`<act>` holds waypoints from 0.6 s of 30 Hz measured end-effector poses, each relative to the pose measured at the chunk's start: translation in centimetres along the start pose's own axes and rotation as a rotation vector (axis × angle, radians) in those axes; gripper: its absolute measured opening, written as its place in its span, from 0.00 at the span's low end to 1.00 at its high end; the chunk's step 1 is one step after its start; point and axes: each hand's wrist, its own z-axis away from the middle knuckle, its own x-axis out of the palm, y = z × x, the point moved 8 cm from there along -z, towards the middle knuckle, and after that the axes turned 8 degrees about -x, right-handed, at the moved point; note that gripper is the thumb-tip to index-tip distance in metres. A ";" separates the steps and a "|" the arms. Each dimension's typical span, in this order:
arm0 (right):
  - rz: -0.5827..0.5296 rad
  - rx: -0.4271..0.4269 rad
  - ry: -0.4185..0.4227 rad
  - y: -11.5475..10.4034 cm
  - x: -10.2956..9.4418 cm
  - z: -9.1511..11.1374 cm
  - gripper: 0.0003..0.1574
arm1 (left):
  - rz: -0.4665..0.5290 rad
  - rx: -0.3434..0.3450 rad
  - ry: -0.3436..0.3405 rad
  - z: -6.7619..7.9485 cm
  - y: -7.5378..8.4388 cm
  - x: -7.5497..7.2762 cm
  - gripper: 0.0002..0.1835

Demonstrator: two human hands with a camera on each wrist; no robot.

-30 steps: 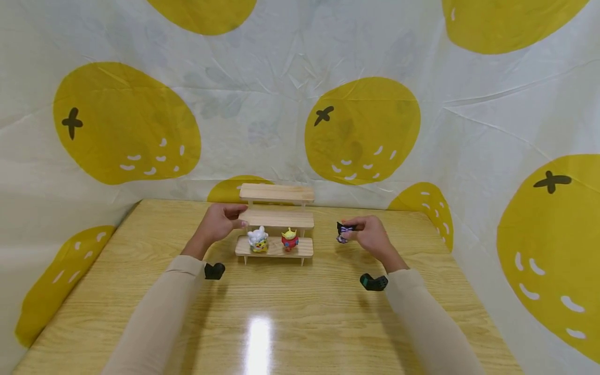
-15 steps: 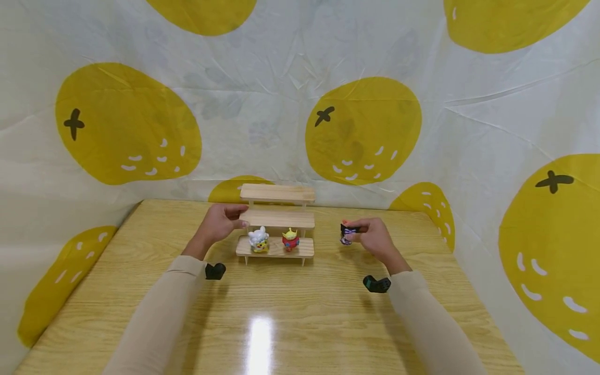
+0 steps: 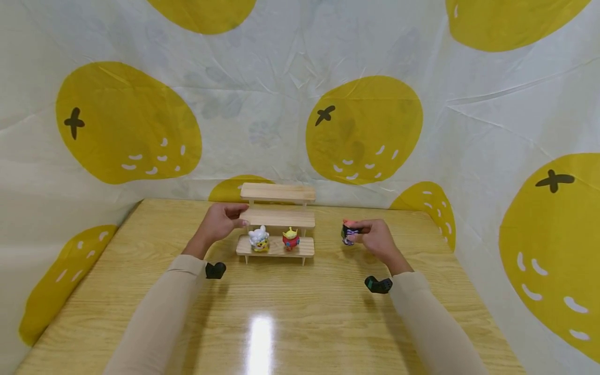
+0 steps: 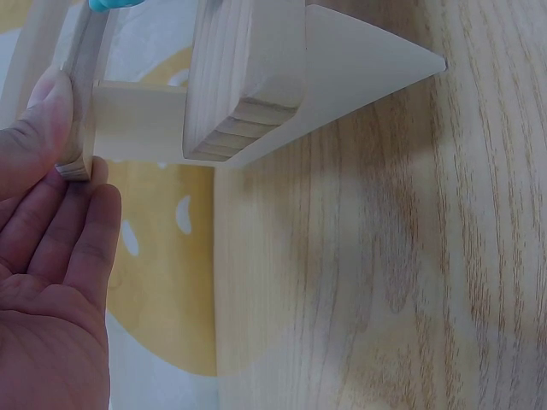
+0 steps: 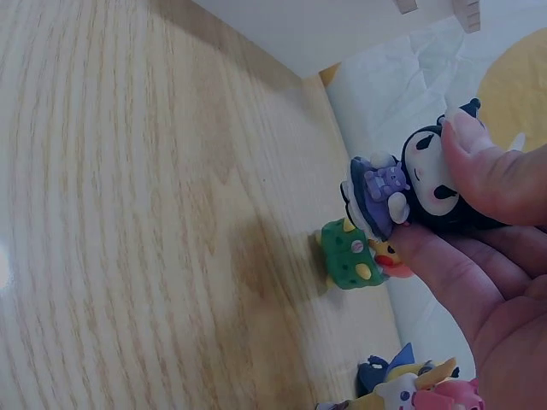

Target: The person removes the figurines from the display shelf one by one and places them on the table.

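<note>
My left hand (image 3: 216,224) pinches the left end of the middle shelf (image 3: 276,218) of a three-tier wooden display stand, thumb on top and fingers underneath. On the bottom shelf (image 3: 275,251) stand a white figurine with a yellow face (image 3: 258,239) and a red, yellow-headed figurine (image 3: 290,239). Right of the stand, my right hand (image 3: 376,239) holds a black-and-white figurine (image 5: 432,175) in a purple dress between thumb and fingers. In the right wrist view it lies sideways, its head partly covered by the thumb. Just beyond it is a green-bodied figurine (image 5: 346,254) with orange on top.
More figurines, one pink (image 5: 457,395) and one blue and yellow (image 5: 389,367), gather at the right wrist view's lower edge. A cloth (image 3: 262,104) printed with big yellow fruit hangs behind the wooden table (image 3: 300,312). The top shelf (image 3: 277,192) stands close to that cloth.
The right hand has shifted slightly right with the black-and-white figurine, and more of the orange top behind it now shows. The left hand stays at the middle shelf.
</note>
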 end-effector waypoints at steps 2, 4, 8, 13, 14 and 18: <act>-0.003 0.002 -0.002 0.1 0.0 0.0 0.21 | -0.002 0.001 0.001 0.0 0.0 0.0 0.27; -0.009 0.005 -0.005 0.3 0.1 0.0 0.21 | -0.005 0.000 0.002 -0.1 0.0 0.0 0.27; -0.009 0.005 -0.004 0.5 0.1 0.0 0.22 | -0.009 -0.001 0.003 -0.1 0.0 0.0 0.27; 0.034 -0.011 0.007 0.5 0.0 0.0 0.22 | 0.000 0.010 0.006 0.1 0.3 -0.1 0.26; 0.043 -0.012 0.011 0.6 0.0 0.0 0.21 | 0.000 0.013 0.006 0.1 0.3 -0.1 0.26; 0.061 -0.011 0.016 0.8 0.0 0.0 0.20 | -0.008 0.018 0.005 0.2 0.2 -0.1 0.26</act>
